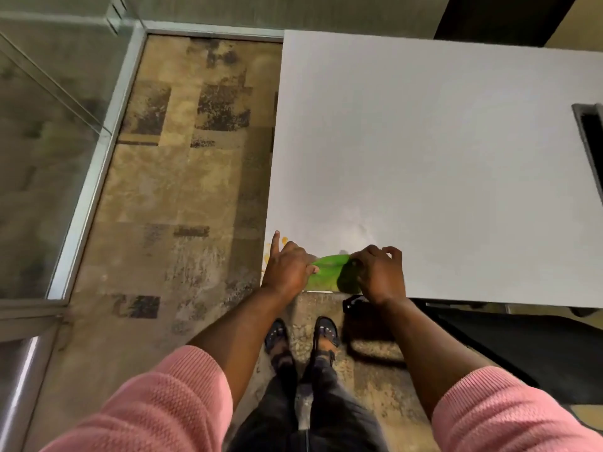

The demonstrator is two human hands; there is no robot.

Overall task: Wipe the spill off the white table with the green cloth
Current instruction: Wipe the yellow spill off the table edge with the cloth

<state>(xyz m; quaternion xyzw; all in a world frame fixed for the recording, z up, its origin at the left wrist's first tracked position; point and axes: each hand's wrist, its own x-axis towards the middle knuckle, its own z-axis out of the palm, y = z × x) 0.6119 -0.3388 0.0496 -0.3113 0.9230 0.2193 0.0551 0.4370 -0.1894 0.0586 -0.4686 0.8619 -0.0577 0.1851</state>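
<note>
A green cloth (pixel 328 272) lies at the near left corner of the white table (pixel 424 158), stretched between both hands. My left hand (pixel 287 269) grips its left end, with the index finger pointing out flat toward the corner. My right hand (pixel 378 272) pinches the cloth's right end with fingers curled. Orange spill marks (pixel 284 240) show on the table just beyond my left hand, with more orange spots (pixel 267 256) along the table's left edge. A faint wet smear (pixel 359 228) sits on the table behind the cloth.
Patterned brown carpet (pixel 182 177) lies left of the table. A glass partition with a metal frame (pixel 94 164) runs along the far left. A dark slot (pixel 590 132) sits in the table at the right edge. A dark chair (pixel 489 347) stands under the table's near edge, beside my feet (pixel 300 337).
</note>
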